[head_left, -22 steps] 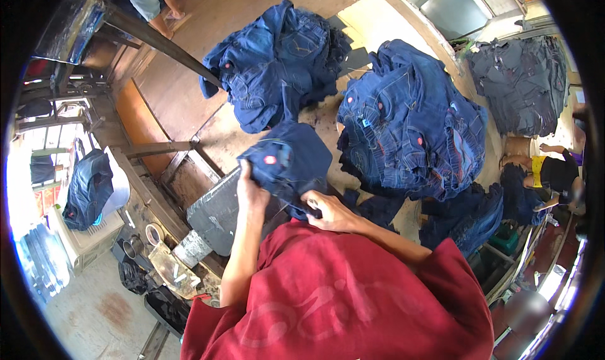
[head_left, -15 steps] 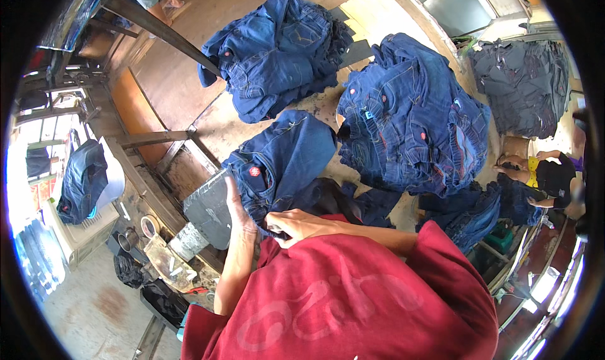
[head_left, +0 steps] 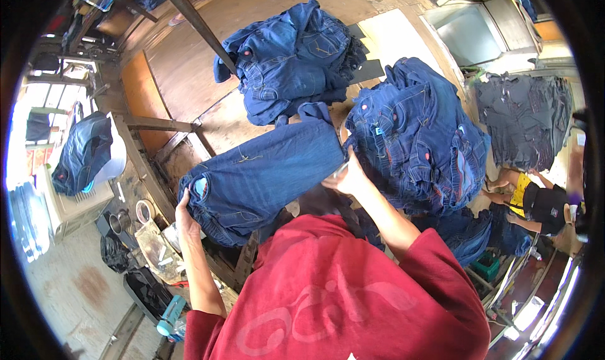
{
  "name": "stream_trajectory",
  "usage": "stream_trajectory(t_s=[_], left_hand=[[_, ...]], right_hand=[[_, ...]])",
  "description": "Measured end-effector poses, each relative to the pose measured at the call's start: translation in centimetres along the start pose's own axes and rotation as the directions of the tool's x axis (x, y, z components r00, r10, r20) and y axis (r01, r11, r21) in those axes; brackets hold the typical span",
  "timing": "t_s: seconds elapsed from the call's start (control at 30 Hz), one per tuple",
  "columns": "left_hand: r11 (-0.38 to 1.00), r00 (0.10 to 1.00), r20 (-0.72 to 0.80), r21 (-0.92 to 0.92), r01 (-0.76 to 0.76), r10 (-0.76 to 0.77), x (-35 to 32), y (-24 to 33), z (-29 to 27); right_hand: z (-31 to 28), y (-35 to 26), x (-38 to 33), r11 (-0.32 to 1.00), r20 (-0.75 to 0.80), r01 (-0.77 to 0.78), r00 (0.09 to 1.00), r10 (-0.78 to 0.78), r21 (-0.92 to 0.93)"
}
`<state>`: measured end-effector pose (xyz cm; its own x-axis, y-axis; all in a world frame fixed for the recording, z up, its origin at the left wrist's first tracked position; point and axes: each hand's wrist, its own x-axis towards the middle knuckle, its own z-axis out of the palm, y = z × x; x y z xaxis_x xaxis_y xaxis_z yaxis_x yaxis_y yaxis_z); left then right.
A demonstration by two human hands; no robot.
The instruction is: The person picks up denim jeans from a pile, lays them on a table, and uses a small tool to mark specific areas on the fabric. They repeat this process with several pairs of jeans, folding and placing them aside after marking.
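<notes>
A pair of dark blue denim pants (head_left: 271, 161) is stretched sideways in front of me, held up between both hands. My left hand (head_left: 187, 222) grips its elastic waistband end, where a light blue patch shows. At the other end, my right hand (head_left: 350, 177) is closed on the cloth edge. A small shiny metallic thing (head_left: 341, 169) shows at the right fingers; its kind is not clear. Just beyond the right hand is a big heap of blue denim pants (head_left: 416, 133). Another denim pile (head_left: 293, 64) lies farther back.
A slanting post (head_left: 195, 26) stands by the back pile. Black garments (head_left: 523, 117) are stacked at far right, near another person (head_left: 535, 202). To the left are a tape roll (head_left: 145, 211), a turquoise bottle (head_left: 171, 316) and more denim (head_left: 82, 155). Denim also lies at lower right (head_left: 457, 234).
The pants were bunched close to my body, with my left hand upright beside a grey board. Now they are spread out sideways; my left hand moved left, my right hand moved right and away.
</notes>
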<state>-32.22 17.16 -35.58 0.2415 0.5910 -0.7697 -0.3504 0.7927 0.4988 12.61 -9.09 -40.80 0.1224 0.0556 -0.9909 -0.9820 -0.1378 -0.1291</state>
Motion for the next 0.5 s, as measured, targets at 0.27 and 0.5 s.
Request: stream_trajectory(t_s=[0.27, 0.5], left_hand=[[-0.344, 0.252, 0.324, 0.938, 0.037, 0.912, -3.2, -1.3, 6.8], [-0.41, 0.338, 0.941, 0.304, -0.86, -0.011, -4.1, -19.0, 24.3]], right_hand=[[0.2, -10.1, 1.1, 0.843, 0.032, 0.409, 0.894, -0.447, 0.349], [1.7, -13.0, -6.6, 0.637, 0.136, 0.489, 0.72, -0.68, 0.596]])
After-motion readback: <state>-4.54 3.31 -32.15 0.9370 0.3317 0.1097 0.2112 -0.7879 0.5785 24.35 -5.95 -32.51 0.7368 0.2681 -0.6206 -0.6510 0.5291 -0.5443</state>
